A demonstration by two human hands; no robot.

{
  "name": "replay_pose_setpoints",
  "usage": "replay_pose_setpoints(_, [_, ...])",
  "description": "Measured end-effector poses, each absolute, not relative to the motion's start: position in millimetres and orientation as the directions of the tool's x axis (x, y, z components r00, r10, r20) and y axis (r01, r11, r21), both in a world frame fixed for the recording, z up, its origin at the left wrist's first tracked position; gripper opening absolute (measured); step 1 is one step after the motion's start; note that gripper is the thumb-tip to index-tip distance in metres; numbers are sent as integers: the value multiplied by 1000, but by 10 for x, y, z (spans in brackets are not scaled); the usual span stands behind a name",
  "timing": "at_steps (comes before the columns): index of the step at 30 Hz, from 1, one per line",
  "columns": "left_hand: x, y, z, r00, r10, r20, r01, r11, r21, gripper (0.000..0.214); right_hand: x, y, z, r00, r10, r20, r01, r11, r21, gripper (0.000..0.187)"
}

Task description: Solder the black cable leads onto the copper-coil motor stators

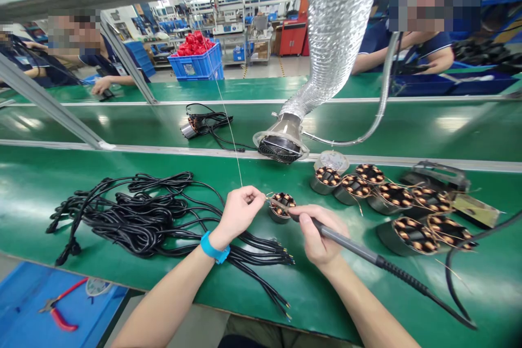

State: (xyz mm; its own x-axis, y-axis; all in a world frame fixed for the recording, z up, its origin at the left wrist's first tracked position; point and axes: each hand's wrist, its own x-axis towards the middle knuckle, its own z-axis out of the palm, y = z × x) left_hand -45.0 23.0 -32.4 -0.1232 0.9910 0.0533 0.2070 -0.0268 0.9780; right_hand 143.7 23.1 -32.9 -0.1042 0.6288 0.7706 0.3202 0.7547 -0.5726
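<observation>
My left hand [240, 212], with a blue wristband, pinches a thin solder wire [228, 119] that runs up out of view. My right hand [316, 234] grips a soldering iron [346, 243] like a pen. Its tip rests on a small motor stator [281, 206] with copper coils standing on the green bench between my hands. The iron's black cord [452, 293] loops off to the right.
Several more stators [391, 198] lie in a row to the right. A bundle of black power cords [134, 217] lies left. A silver fume duct [326, 65] hangs over the bench. Other people sit beyond the conveyor. Red pliers [59, 312] lie on a blue tray.
</observation>
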Motion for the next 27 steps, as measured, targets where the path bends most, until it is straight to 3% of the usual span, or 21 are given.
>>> replay_pose_setpoints(6, [-453,229,-330,-132,990,56,211,-27,977,23,1422,214,-415,-12,754,656,274,634,-724,21])
replay_pose_setpoints(11, [-452,226,-325,-128,990,56,211,-28,977,22,1422,209,-487,79,849,522,118,512,-851,22])
replay_pose_setpoints(16, [-447,215,-296,-131,991,35,200,-8,980,23,1428,208,-474,125,847,517,71,512,-856,22])
replay_pose_setpoints(27, [-456,222,-324,-139,988,61,237,-27,971,22,1408,197,-432,-1,792,610,253,591,-766,22])
